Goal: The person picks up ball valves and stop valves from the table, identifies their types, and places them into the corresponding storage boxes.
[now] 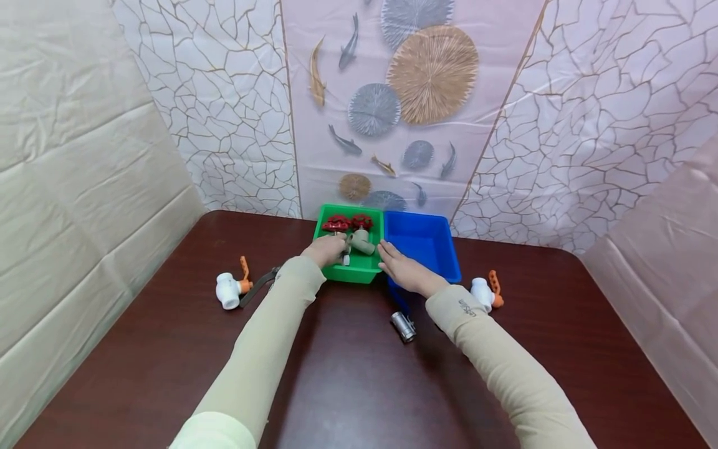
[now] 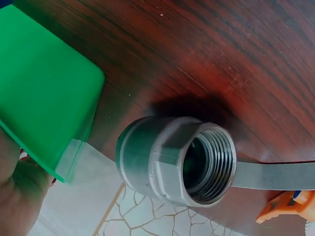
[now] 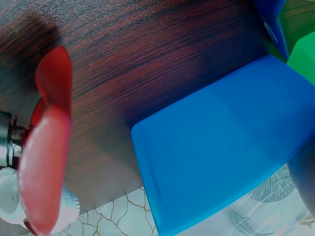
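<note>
My left hand (image 1: pixel 327 251) reaches into the green tray (image 1: pixel 353 274) and grips a valve with a red handwheel (image 1: pixel 336 223), its body mostly hidden by the fingers. Beside it in the tray lies another grey-green valve (image 1: pixel 363 242) with a red wheel. In the left wrist view part of the left hand (image 2: pixel 22 189) shows behind the tray's wall. My right hand (image 1: pixel 405 268), fingers straight and together, hovers over the near side where the green tray meets the blue tray (image 1: pixel 451 249); whether it touches a rim is unclear. It holds nothing.
A white valve with orange lever (image 1: pixel 227 290) stands left, a similar white one (image 1: pixel 481 294) right. Near the left forearm is a steel valve (image 2: pixel 172 162) with a long lever. A metal valve (image 1: pixel 404 327) lies centrally. The right wrist view shows a red lever (image 3: pixel 47 162).
</note>
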Demonstrator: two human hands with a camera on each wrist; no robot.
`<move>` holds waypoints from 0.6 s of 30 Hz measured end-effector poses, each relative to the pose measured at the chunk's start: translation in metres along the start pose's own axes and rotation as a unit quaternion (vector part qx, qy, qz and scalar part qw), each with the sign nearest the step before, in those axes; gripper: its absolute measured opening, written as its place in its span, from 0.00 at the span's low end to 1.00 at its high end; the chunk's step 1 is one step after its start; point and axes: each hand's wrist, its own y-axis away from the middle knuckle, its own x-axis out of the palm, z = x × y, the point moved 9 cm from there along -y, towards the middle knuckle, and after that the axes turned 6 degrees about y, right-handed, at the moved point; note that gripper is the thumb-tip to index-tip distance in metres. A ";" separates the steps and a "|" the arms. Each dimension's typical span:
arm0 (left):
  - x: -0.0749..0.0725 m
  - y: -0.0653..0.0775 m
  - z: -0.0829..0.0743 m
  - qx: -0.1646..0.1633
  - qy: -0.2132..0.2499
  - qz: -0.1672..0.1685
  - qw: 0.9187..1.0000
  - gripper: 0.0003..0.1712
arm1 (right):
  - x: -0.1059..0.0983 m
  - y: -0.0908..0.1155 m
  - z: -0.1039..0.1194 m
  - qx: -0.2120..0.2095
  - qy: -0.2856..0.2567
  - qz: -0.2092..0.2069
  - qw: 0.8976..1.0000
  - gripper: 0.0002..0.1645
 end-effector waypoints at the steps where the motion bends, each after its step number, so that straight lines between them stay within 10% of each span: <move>1: 0.001 0.000 0.000 0.001 -0.003 0.002 1.000 0.14 | 0.000 0.000 0.000 0.000 0.001 0.000 1.000 0.35; 18: 0.002 -0.004 -0.004 -0.001 -0.114 0.003 0.993 0.18 | 0.000 -0.001 -0.001 0.005 0.002 -0.003 1.000 0.35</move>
